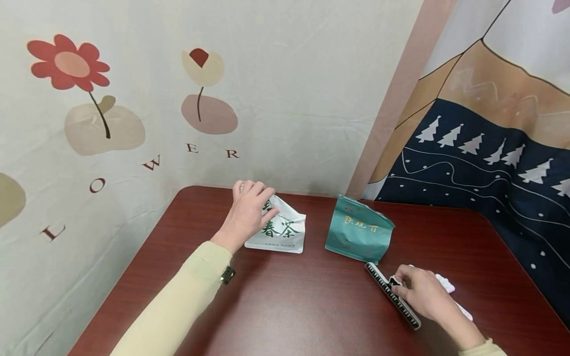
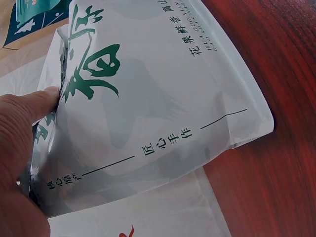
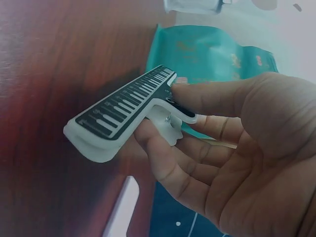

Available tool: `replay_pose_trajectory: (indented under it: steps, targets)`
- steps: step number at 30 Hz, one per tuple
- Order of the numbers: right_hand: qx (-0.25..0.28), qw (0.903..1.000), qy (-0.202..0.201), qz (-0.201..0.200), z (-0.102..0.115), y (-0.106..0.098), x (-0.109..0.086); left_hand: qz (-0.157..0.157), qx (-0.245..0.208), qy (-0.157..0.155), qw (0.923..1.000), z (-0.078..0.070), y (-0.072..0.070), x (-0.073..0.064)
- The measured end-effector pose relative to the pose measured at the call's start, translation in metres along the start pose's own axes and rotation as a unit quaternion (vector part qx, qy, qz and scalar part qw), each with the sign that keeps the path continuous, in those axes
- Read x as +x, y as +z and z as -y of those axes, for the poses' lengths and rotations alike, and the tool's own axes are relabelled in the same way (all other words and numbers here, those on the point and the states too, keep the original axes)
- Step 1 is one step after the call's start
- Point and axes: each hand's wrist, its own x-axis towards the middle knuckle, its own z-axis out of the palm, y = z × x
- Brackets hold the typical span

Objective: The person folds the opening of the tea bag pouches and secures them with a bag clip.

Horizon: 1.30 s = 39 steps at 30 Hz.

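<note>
My left hand [image 1: 247, 210] is at the top of a white tea bag [image 1: 285, 230] with green lettering, which stands near the table's back edge. In the left wrist view the thumb [image 2: 45, 102] presses the bag's creased upper part; the other fingers are largely hidden. My right hand [image 1: 420, 289] holds a long bag clip [image 1: 394, 296] with a black-and-white piano-key pattern. Its thumb lies on the clip's lever [image 3: 178, 106], with fingers curled beneath. Just beyond the clip's far end stands a teal tea bag [image 1: 359, 231] with gold lettering.
A white clip-like piece [image 1: 445, 283] lies on the red-brown table [image 1: 303, 306], partly behind my right hand. Behind the table hang a pale cloth with flower prints [image 1: 289, 99] and a dark blue tree-patterned cloth [image 1: 454, 163].
</note>
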Motion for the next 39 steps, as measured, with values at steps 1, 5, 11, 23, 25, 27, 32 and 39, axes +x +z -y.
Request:
replay_pose_trajectory:
  steps: [1,5,11,23,25,27,32,39]
  targets:
    - [0.002,1.0000,0.000,-0.002,0.001,-0.002,0.000,0.002,0.001,-0.001,1.0000,0.000,0.000,0.000]
    - [0.011,0.9999,0.006,-0.007,0.006,-0.008,0.001,0.004,0.001,-0.003,1.0000,0.000,0.000,0.000]
    - [0.021,0.9993,0.008,-0.030,0.013,-0.014,0.004,0.005,0.000,-0.004,1.0000,0.000,-0.001,0.000]
    - [0.045,0.9963,-0.020,-0.071,0.028,-0.018,0.009,0.006,0.003,-0.004,1.0000,0.000,0.000,-0.001]
    - [0.051,0.9959,-0.022,-0.071,0.030,-0.019,0.010,0.008,0.002,-0.006,1.0000,0.001,0.001,-0.001]
    - [0.056,0.9955,-0.025,-0.073,0.032,-0.019,0.012,0.010,0.001,-0.007,0.9999,0.000,0.001,-0.001]
    - [0.064,0.9944,-0.033,-0.077,0.036,-0.021,0.017,0.009,0.001,-0.006,0.9999,0.000,0.001,0.000]
    - [0.079,0.9935,-0.037,-0.072,0.043,-0.022,0.023,0.006,0.002,-0.005,1.0000,-0.001,0.000,-0.001]
